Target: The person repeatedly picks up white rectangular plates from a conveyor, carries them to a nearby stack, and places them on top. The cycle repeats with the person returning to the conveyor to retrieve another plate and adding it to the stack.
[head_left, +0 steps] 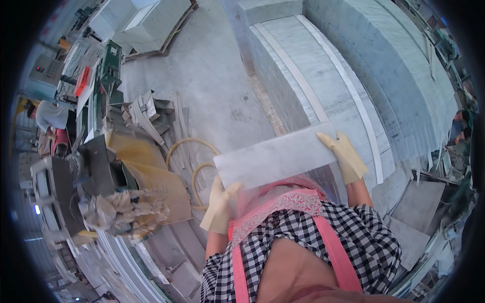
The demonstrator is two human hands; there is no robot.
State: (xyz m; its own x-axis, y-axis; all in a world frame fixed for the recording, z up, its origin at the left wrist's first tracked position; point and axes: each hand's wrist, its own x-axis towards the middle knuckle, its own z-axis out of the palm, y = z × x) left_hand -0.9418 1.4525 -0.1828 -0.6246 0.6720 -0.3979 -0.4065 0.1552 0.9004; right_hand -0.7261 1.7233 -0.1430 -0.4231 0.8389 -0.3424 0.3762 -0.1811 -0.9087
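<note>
- Right now, from my head camera, I hold a pale marble slab [275, 161] flat between both gloved hands, in front of my chest.
- My left hand [220, 204] grips its near left corner, fingers closed on the edge.
- My right hand [345, 156] clasps its far right end.
- Beyond my right hand stand stacked marble slabs [323, 81]; a yellow hose [194, 161] coils just beside my left hand.

Both hands are in pale yellow rubber gloves, left hand [221, 204] and right hand [346, 156], cuffs loose at the wrists. Short-sleeved black-and-white checked top [364, 232], pink apron [283, 202] over it with wide pink straps and a lacy, speckled trim along the bib.
</note>
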